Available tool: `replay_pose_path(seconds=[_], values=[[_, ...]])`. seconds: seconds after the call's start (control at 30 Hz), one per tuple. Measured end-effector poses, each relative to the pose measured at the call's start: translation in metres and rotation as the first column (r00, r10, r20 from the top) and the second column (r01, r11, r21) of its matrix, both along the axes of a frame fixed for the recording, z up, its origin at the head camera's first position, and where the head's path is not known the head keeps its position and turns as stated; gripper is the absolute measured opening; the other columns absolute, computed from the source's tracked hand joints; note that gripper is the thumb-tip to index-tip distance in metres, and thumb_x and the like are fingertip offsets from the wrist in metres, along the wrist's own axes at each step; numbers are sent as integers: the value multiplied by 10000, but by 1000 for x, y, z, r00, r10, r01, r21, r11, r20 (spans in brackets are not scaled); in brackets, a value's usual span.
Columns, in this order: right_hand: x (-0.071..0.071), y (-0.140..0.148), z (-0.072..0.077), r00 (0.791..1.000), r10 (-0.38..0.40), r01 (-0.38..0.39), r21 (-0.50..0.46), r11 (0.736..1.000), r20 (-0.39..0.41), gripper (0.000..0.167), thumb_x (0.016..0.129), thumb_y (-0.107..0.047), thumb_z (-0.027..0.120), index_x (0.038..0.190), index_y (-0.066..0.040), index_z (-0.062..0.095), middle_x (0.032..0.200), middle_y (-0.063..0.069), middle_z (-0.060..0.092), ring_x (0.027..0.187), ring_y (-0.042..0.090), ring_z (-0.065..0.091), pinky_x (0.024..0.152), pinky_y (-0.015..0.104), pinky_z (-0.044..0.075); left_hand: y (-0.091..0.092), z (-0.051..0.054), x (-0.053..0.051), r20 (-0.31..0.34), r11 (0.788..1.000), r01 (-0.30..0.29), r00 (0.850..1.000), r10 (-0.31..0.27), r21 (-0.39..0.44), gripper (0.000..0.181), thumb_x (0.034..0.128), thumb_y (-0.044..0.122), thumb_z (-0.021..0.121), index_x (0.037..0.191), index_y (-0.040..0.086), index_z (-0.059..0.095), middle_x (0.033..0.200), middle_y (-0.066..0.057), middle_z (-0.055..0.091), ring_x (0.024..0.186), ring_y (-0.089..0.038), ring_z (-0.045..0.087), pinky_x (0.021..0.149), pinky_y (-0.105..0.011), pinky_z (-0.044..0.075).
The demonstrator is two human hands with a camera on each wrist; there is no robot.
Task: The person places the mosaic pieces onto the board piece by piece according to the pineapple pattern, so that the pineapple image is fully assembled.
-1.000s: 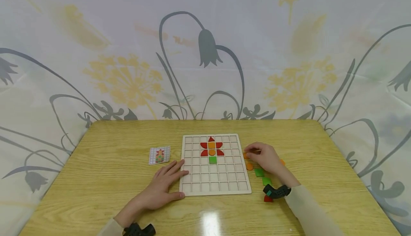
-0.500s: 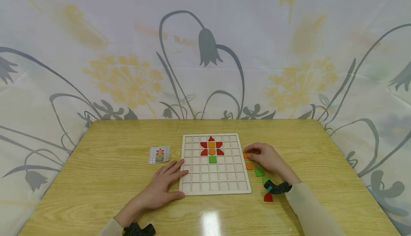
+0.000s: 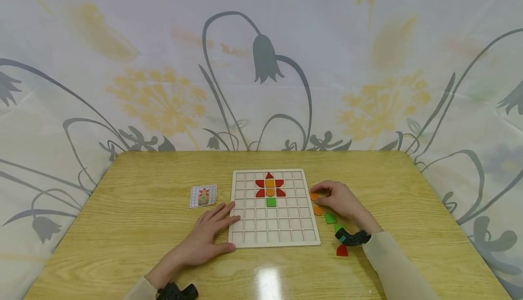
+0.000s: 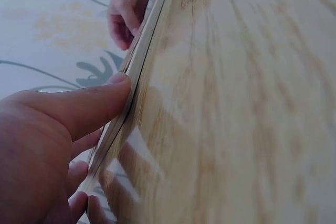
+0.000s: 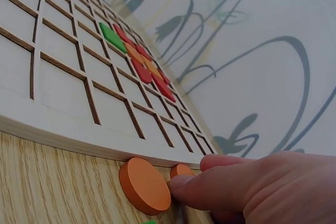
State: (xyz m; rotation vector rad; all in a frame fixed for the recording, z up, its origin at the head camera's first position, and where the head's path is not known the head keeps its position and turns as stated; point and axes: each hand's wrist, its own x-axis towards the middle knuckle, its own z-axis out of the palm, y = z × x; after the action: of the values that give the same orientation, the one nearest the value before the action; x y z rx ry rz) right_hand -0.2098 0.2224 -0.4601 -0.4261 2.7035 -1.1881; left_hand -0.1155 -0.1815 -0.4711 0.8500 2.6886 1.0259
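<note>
Fingers [image 5: 212, 190] of the right hand [image 3: 342, 201] pinch a flat orange disc [image 3: 314, 196] beside the right edge of a pale wooden grid board [image 3: 290, 223]; those of the left hand [image 3: 208, 233] lie spread at its left edge. Flat red, orange and green pieces [image 3: 270, 184] form an upper figure; judged by the printed paper card [image 3: 203, 196], its lower part remains, with a second orange disc [image 3: 318, 210], green pieces [image 3: 330, 218] and a red round-edged piece [image 3: 342, 250] waiting on the bench [image 3: 122, 227].

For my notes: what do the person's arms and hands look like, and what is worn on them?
The left hand and right hand are ungloved. The left sleeve and right sleeve are plain beige. The left wrist device is black; the right wrist device is black with a small teal patch.
</note>
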Motion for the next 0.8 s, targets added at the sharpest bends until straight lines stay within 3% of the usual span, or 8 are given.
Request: replay_pose_path(seconds=[0.43,0.8], values=[[-3,3,0,1000,14,-16,54,998,22,284,864,-181,788,1125,-76,742,1046,37,669,869,173,581,786,369,484,0,-1,0,-18,1000,-2,1000,2,-6,641,898,393,720,1454,133,534,1638,-74,229,1495,-367,137,1107,-653,111],[-2,5,-1,999,39,-39,29,999,12,308,862,-208,795,1129,-65,739,972,10,649,840,170,563,768,357,476,1,-1,0,-28,1000,10,1000,-10,4,617,916,399,703,1448,134,539,1629,-98,248,1484,-393,159,1097,-672,128]])
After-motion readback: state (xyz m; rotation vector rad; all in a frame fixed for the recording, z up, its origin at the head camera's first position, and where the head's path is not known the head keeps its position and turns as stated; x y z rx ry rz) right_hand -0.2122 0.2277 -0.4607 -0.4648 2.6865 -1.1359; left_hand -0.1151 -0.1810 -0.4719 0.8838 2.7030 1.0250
